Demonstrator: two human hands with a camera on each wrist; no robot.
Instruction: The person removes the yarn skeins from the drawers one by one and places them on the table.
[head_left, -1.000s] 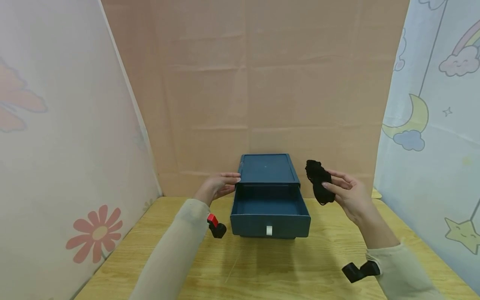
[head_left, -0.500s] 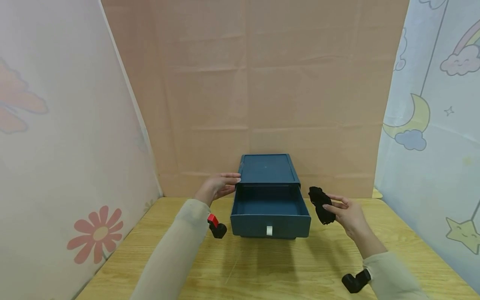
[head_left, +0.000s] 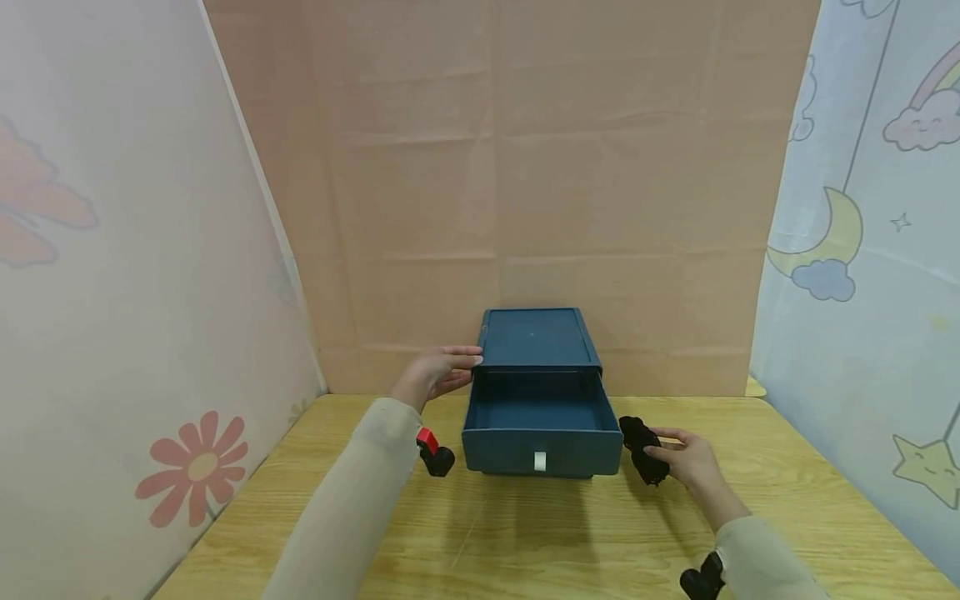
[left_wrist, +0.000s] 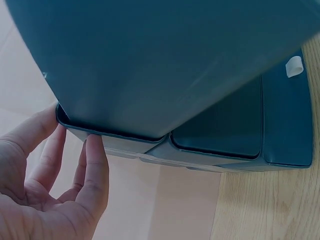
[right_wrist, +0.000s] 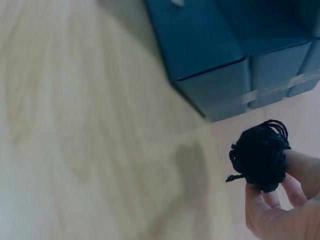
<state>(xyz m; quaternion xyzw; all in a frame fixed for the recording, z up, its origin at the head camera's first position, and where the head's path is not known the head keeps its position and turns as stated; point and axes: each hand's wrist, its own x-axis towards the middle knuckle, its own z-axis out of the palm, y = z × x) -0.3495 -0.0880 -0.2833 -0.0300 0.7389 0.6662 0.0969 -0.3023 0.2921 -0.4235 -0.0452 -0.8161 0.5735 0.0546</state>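
A dark blue drawer unit (head_left: 534, 337) stands on the table, its top drawer (head_left: 542, 452) pulled out with a bare inside. At the unit's left front edge my left hand (head_left: 438, 372) holds the corner; in the left wrist view, bent fingers (left_wrist: 96, 170) meet the rim of the casing beside the drawer. My right hand (head_left: 693, 460) pinches a bundle of black cord (head_left: 643, 450) between thumb and fingers, to the right of the drawer. In the right wrist view the cord bundle (right_wrist: 261, 155) shows loose loops and one short end, apart from the unit.
Below the pulled-out drawer, the left wrist view shows lower drawers, one with a white tab (left_wrist: 294, 66). The wooden table (head_left: 375, 517) runs up to a brown backdrop (head_left: 405, 208). Printed walls (head_left: 862, 333) stand at both sides.
My right hand has come down with the black cord bundle, from above the drawer's height to low beside it. The left hand and the drawer unit have stayed in place.
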